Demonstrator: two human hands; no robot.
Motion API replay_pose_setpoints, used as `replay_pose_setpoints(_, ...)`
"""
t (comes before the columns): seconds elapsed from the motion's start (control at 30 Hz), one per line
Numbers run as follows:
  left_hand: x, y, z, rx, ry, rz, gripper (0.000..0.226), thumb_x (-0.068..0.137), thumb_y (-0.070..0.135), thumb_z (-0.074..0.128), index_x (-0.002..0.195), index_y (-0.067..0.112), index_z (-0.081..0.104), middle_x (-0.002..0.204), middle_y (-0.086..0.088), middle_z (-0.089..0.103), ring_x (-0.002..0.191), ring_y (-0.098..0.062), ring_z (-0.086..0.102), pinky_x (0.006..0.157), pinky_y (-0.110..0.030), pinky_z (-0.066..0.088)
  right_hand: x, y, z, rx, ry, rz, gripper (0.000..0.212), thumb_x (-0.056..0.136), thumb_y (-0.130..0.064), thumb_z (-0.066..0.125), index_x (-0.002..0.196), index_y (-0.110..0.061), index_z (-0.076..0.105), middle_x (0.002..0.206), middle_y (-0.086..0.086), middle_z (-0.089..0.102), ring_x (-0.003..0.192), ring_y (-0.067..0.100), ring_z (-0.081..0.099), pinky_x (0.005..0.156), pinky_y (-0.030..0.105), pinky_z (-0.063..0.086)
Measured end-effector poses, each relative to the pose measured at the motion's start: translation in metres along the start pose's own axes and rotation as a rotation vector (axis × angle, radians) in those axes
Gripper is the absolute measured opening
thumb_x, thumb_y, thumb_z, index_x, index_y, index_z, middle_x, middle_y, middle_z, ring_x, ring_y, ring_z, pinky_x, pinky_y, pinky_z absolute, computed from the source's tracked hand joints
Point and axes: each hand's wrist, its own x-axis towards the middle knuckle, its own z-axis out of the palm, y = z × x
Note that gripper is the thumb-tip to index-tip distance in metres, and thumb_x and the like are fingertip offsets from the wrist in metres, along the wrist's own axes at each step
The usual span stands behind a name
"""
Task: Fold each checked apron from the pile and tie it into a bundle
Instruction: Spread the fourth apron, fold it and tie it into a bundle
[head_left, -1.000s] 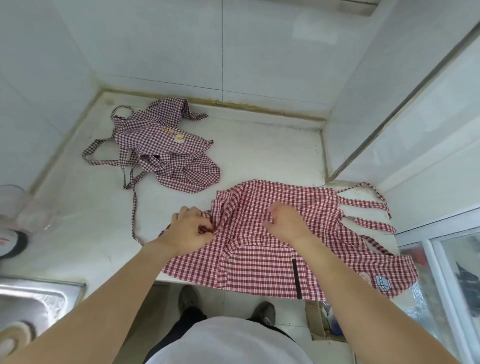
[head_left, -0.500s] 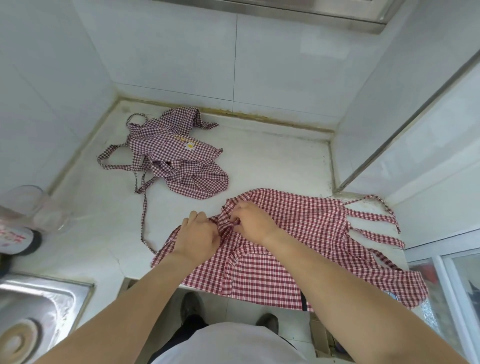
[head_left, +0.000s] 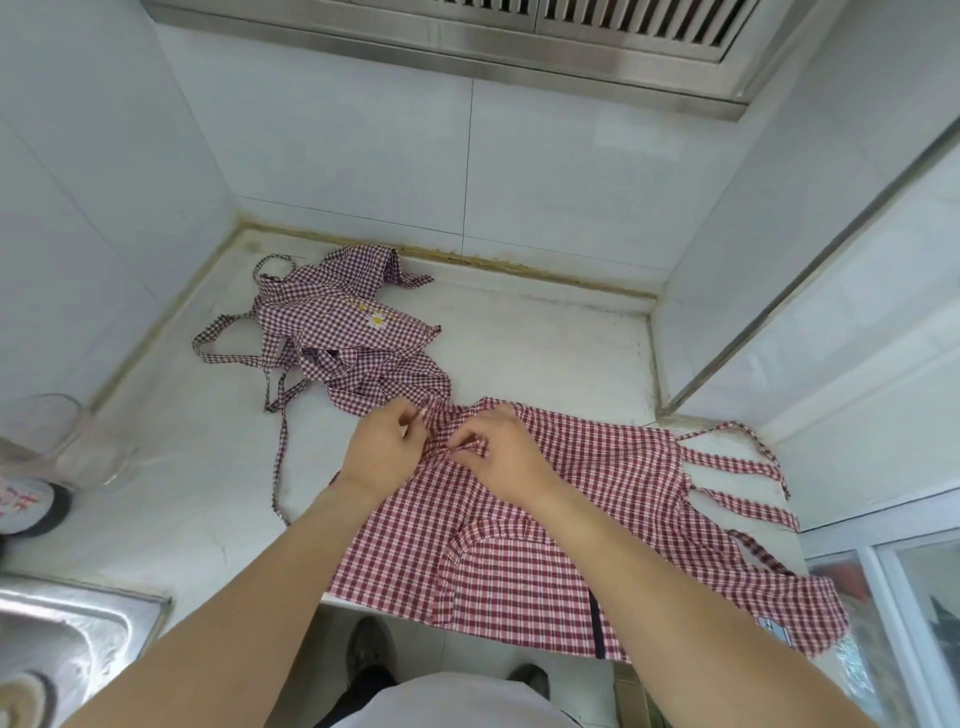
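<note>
red checked apron (head_left: 571, 545) spread flat – top edge bunched, pinched by both hands

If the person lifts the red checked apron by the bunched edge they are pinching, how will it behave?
Probably floppy: the red checked apron already creases and drapes over the counter edge. Its loose straps would likely dangle and tangle. It looks thin, so likely light under both hands.

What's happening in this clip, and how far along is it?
A person stands at a white counter folding checked aprons. Both hands pinch gathered fabric at the far left corner of a red checked apron spread flat, its near edge hanging over the counter's front: left hand, right hand. A second, darker checked apron lies crumpled behind, unfolded. No bundle is tied yet.
</note>
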Motion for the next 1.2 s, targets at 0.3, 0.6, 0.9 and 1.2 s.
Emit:
replay_pose_setpoints(0.3, 0.019, 0.053, -0.042, -0.707, -0.121, -0.18, 0.017, 0.1, 0.016, 0.055, 0.098, 0.004, 0.068, 0.087, -0.006, 0.071, 0.08, -0.016, 0.065, 0.076, -0.027, 0.052, 0.041, -0.052, -0.055, 0.35, 0.183, 0.002, 0.017, 0.082, -0.021, 0.08, 0.095, -0.025, 0.069, 0.094, -0.011, 0.072, 0.088, -0.001, 0.066, 0.082, 0.012, 0.049)
replay_pose_setpoints(0.6, 0.02, 0.058, -0.052, -0.599, 0.018, -0.094, 0.011, 0.093, 0.02, 0.068, 0.096, 0.013, 0.077, 0.088, 0.0, 0.077, 0.083, -0.015, 0.074, 0.079, -0.027, 0.059, 0.048, -0.052, -0.064, 0.293, 0.13, -0.059, 0.021, 0.082, -0.024, 0.08, 0.099, -0.023, 0.068, 0.096, -0.01, 0.071, 0.09, 0.003, 0.066, 0.084, 0.021, 0.054)
replay_pose_setpoints(0.9, 0.017, 0.065, -0.05, -0.523, -0.053, 0.068, 0.015, 0.095, 0.02, 0.066, 0.098, 0.008, 0.075, 0.084, -0.002, 0.075, 0.076, -0.008, 0.07, 0.072, -0.019, 0.054, 0.045, -0.045, -0.066, 0.257, 0.217, -0.082, 0.011, 0.088, -0.021, 0.075, 0.084, -0.029, 0.068, 0.09, -0.009, 0.068, 0.083, 0.005, 0.064, 0.076, 0.016, 0.05)
replay_pose_setpoints(1.2, 0.022, 0.063, -0.058, -0.465, 0.101, 0.104, 0.01, 0.091, 0.021, 0.071, 0.084, 0.015, 0.067, 0.077, -0.001, 0.07, 0.066, -0.005, 0.064, 0.064, -0.019, 0.053, 0.038, -0.041, -0.079, 0.27, -0.042, 0.045, 0.028, 0.094, -0.044, 0.062, 0.101, -0.02, 0.075, 0.097, -0.007, 0.074, 0.088, 0.004, 0.07, 0.083, 0.024, 0.056)
